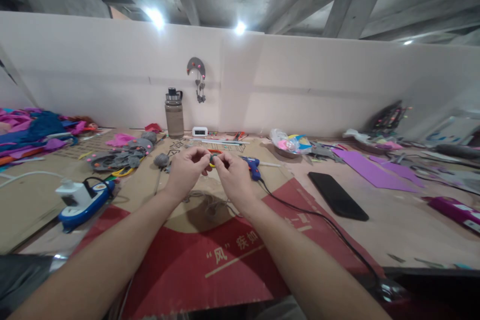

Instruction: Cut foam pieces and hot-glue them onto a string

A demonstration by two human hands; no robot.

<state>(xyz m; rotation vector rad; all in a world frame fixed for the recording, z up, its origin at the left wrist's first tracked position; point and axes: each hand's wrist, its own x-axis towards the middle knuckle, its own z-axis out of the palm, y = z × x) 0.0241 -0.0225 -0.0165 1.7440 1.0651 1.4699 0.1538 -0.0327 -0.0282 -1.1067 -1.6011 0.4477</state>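
My left hand and my right hand meet over the cardboard, thumbs and fingertips pinched together. Between them is a small dark grey piece, mostly covered by the fingers; its kind cannot be made out. An orange and yellow curved edge shows just behind the fingertips, and I cannot tell whether it is held. Loose grey yarn lies in loops below the hands. Left of my left hand rests a small grey yarn ball. A blue glue gun lies just beyond my right hand.
The red-printed cardboard covers the near table. A black phone and purple sheets lie right, past the glue gun's cable. At left are a blue power strip and grey felt pieces. A bottle stands behind.
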